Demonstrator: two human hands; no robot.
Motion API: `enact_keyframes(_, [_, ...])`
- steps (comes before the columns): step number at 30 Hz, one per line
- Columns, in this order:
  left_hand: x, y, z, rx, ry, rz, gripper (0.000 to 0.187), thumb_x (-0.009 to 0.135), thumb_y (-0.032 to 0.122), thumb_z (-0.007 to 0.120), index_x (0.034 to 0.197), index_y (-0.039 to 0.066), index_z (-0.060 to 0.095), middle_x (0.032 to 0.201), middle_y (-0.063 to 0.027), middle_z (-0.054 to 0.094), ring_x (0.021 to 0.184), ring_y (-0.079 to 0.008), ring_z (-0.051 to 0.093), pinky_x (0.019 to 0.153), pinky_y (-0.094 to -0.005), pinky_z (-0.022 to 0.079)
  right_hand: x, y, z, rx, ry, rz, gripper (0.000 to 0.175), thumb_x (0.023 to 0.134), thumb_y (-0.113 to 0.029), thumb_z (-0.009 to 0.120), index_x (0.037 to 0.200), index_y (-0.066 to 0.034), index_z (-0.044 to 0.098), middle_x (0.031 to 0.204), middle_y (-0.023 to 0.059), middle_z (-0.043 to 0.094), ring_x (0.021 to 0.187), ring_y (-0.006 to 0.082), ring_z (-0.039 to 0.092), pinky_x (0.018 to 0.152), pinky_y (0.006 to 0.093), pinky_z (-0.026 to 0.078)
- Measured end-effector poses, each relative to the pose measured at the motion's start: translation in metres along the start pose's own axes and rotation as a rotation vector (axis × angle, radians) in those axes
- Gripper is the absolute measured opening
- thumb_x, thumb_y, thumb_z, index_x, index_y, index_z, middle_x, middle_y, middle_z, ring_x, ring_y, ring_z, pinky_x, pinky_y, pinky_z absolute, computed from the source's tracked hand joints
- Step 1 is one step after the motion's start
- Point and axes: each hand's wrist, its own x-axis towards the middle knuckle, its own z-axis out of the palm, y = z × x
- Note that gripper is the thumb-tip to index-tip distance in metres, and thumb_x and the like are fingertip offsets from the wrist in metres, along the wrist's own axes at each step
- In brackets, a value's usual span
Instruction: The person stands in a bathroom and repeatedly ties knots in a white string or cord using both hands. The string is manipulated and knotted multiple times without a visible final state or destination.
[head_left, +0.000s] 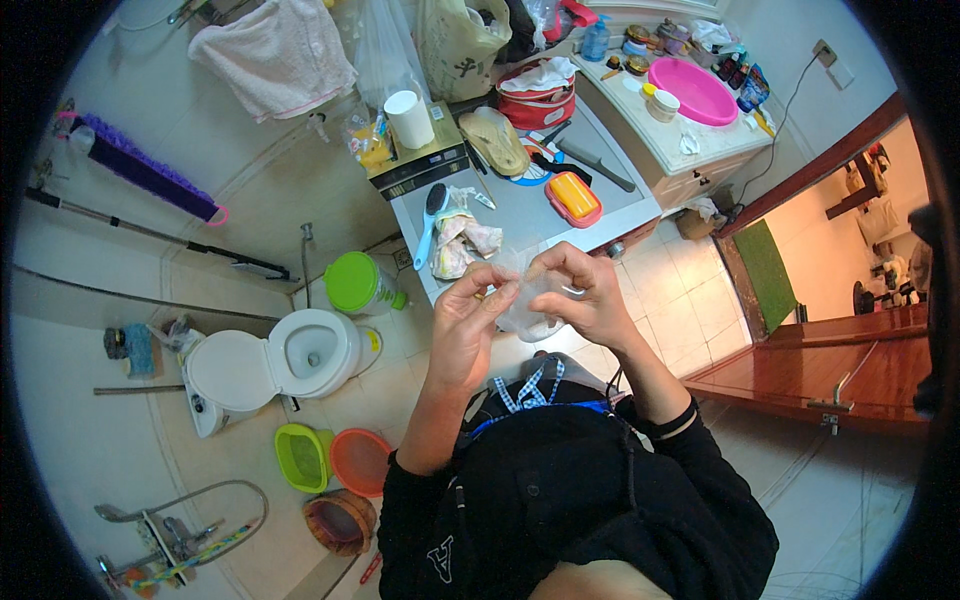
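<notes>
A thin, translucent piece of plastic (530, 309), perhaps a small bag or cover, is pinched between my two hands in front of my chest. My left hand (475, 322) grips its left edge with thumb and forefinger. On the other side, my right hand (587, 295) holds it between curled fingers and thumb. Just beyond the hands, a crumpled patterned cloth (459, 241) lies on the grey-topped cabinet (517, 217), beside a blue-handled brush (427, 229). An orange soap box (576, 198) with a pink base sits to the right, near a knife (598, 165).
A white toilet (319, 352) with raised lid stands at left, near a green-lidded bin (352, 282). Green (303, 457) and orange (361, 463) basins and a wooden bucket (340, 523) are on the floor. A pink basin (694, 91) rests on the counter; a wooden door (840, 367) stands open at right.
</notes>
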Motion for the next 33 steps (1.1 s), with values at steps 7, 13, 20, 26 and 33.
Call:
enact_keyframes(7, [0.0,-0.003,0.0,0.019,0.017,-0.004,0.011,0.091,0.002,0.066,0.101,0.002,0.067,0.101,0.0009,0.059,0.098,-0.0092,0.056,0.09,-0.0257,0.044,0.003,-0.003,-0.005,0.161,0.014,0.232,0.038,0.102,-0.037,0.053,0.101,-0.0008,0.066,0.074,-0.0031,0.058,0.064,0.0021,0.05,0.054,0.0201,0.035])
enact_keyframes(13, [-0.001,-0.006,0.0,0.223,0.031,0.129,0.007,0.09,0.002,0.067,0.097,0.0,0.068,0.1,-0.0009,0.059,0.095,-0.0094,0.055,0.088,-0.025,0.043,0.003,-0.005,0.0,0.142,0.011,0.251,0.019,0.097,-0.019,0.063,0.096,-0.0007,0.067,0.075,-0.004,0.059,0.065,-0.0001,0.048,0.055,0.0188,0.036])
enact_keyframes(20, [-0.003,-0.004,0.004,0.387,0.044,0.205,0.005,0.089,0.003,0.069,0.091,-0.001,0.066,0.097,-0.0008,0.056,0.092,-0.0089,0.053,0.084,-0.0228,0.04,0.001,-0.011,-0.001,0.009,-0.015,0.255,0.012,0.095,-0.012,0.065,0.094,-0.0008,0.062,0.075,-0.004,0.061,0.064,-0.001,0.049,0.054,0.0171,0.037])
enact_keyframes(26, [-0.004,-0.002,0.003,0.185,0.009,-0.007,0.008,0.087,0.004,0.07,0.092,-0.001,0.065,0.095,-0.0005,0.054,0.091,-0.0088,0.051,0.083,-0.0232,0.039,0.001,-0.008,0.006,0.04,0.023,0.189,0.013,0.097,-0.013,0.062,0.097,-0.0008,0.058,0.071,-0.0043,0.059,0.061,-0.0007,0.047,0.053,0.0175,0.036])
enact_keyframes(33, [-0.003,0.0,-0.001,0.552,-0.108,0.183,0.011,0.085,0.005,0.073,0.091,-0.003,0.067,0.094,-0.0013,0.053,0.088,-0.0092,0.051,0.079,-0.0248,0.041,0.0,-0.005,0.006,-0.007,-0.021,0.167,0.015,0.098,-0.017,0.059,0.099,-0.0024,0.059,0.064,-0.0038,0.056,0.055,0.0012,0.044,0.05,0.0198,0.034])
